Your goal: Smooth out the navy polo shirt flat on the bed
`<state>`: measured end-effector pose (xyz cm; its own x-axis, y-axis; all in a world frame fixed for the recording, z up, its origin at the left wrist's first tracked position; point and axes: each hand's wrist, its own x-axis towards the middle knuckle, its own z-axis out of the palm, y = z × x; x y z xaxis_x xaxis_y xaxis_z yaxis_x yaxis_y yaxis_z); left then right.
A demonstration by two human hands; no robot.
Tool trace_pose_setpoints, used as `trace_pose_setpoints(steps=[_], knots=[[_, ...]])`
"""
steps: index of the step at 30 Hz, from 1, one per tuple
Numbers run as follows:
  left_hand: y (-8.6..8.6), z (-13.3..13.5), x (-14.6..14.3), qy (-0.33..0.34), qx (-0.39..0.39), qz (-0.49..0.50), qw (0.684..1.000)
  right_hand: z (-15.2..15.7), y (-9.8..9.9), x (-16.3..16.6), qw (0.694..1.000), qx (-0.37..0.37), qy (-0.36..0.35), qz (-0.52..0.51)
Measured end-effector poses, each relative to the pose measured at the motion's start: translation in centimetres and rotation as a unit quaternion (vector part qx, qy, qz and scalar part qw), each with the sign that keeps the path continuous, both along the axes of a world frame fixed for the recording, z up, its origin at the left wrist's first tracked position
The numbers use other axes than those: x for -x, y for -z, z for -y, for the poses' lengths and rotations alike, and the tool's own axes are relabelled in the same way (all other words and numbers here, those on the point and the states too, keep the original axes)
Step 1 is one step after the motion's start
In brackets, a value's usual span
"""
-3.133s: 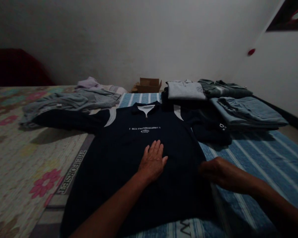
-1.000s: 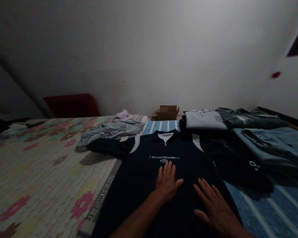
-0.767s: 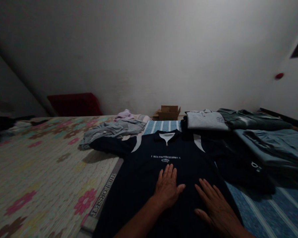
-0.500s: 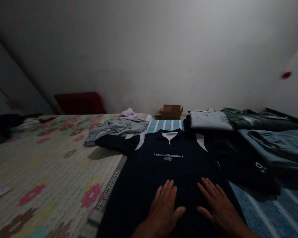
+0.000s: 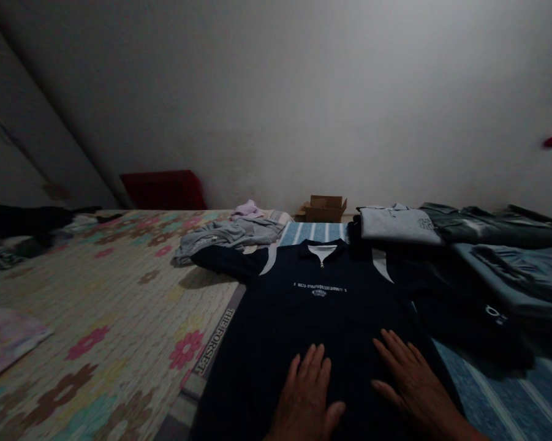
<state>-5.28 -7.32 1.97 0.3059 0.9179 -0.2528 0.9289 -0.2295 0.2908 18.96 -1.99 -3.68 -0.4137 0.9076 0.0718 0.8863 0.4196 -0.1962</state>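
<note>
A dark navy zip-neck sweatshirt [image 5: 321,324] lies spread out front side up, its collar away from me. White panels mark both shoulders, and small white lettering crosses the chest. One sleeve stretches left over the grey clothes, the other goes to the right. My left hand [image 5: 307,392] rests flat on the lower front of the sweatshirt, fingers extended. To its right, my right hand [image 5: 407,373] also lies flat on the cloth with fingers slightly spread. Neither hand grips anything.
Crumpled grey clothes [image 5: 232,236] lie beyond the left sleeve. Folded garments stand at right: a light grey shirt [image 5: 397,225], dark green clothing [image 5: 487,226] and jeans [image 5: 528,275]. A cardboard box [image 5: 326,210] sits by the wall. A flowered sheet [image 5: 133,312] spreads leftward.
The view has turned slightly left, so everything sits further right. Both hands stay flat on the sweatshirt; my left hand appears slightly nearer to me.
</note>
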Motion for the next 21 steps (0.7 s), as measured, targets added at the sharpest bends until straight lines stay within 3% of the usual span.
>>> trace_pose_setpoints(steps=[13, 21], knots=[[0.96, -0.08, 0.34, 0.028, -0.075, -0.005, 0.997, -0.21, 0.57, -0.04, 1.000, 0.002, 0.005, 0.001], [0.70, -0.02, 0.14, 0.044, -0.086, -0.035, 0.995, -0.08, 0.55, -0.15, 1.000, -0.003, 0.002, -0.003]])
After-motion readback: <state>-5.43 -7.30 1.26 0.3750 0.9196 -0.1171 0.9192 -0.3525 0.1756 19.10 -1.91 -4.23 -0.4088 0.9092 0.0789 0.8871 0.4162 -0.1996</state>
